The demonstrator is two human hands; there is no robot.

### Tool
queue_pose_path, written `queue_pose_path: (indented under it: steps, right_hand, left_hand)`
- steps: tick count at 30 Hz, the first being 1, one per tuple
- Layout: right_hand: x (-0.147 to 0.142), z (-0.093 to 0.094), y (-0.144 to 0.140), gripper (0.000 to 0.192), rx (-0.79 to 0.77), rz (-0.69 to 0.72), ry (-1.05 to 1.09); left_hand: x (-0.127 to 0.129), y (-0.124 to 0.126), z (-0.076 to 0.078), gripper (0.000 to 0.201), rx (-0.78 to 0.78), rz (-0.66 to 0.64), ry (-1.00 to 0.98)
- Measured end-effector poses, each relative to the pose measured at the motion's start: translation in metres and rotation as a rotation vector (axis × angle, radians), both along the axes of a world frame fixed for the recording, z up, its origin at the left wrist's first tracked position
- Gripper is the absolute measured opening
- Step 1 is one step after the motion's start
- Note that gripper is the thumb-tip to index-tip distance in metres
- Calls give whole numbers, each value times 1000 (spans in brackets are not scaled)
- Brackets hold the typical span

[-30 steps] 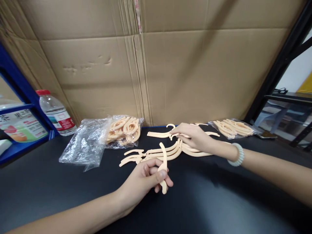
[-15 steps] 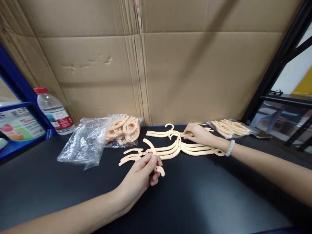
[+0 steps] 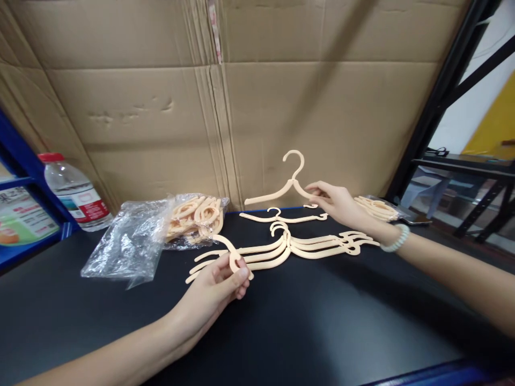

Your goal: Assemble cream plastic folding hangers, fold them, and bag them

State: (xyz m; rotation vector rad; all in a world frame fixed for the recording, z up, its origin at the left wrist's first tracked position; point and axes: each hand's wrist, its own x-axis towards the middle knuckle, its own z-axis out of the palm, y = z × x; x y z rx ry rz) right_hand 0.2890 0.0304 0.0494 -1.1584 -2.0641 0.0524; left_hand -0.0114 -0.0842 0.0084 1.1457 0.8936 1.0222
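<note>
Where cardboard (image 3: 161,107) backs it — black table (image 3: 322,332), hangers (image 3: 281,249) strewn

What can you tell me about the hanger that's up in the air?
The raised hanger is small, thin and pale peach, and looks like plastic. It has a round hook on top and two curved arms sloping down. It stands upright above the black table, before the cardboard wall. The right hand pinches its right arm; nothing else touches it.
</note>
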Motion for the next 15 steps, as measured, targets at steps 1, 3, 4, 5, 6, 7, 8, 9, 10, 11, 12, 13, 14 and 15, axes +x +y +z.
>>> queue_pose_path:
  steps: [1,3,4,5,6,7,8,9,10,11,12,13,14,15]
  right_hand:
    - [1,1,-12,19,10,27,-19]
    - [3,-3,-34,18,38,56,-58]
    - [4,-7,-44,18,50,68,-70]
    - [5,-12,-53,18,60,76,-71]
    - [6,-19,-61,17,71,82,-67]
    - [7,-25,-67,17,85,85,-58]
    - [8,-31,-71,16,104,82,-44]
    - [9,-36,-75,14,124,79,-32]
    - [10,-40,-77,12,144,77,-23]
    - [11,-43,-79,11,162,80,-17]
    - [11,-46,-80,10,177,85,-13]
    - [12,-47,-81,9,193,91,-10]
    - [12,-48,-82,10,211,97,-11]
    - [12,-49,-83,12,232,103,-14]
  left_hand:
    - [-2,0,0,21,10,10,1]
    - [-6,-1,-1,21,32,29,-16]
    - [-7,-1,-1,21,44,37,-32]
    - [-7,-2,-1,21,55,45,-50]
    - [-8,-2,-1,20,64,51,-66]
    - [-8,-2,-2,20,70,57,-80]
    - [-8,-2,-2,20,69,62,-90]
    - [-8,-1,-3,20,63,65,-97]
    - [-7,-1,-3,20,56,66,-104]
    - [-7,-1,-3,19,46,65,-113]
    - [-7,-1,-3,19,33,62,-120]
    - [-7,-1,-3,18,20,56,-126]
    - [-7,-1,-3,17,6,47,-129]
    - [-7,-2,-2,16,-8,35,-132]
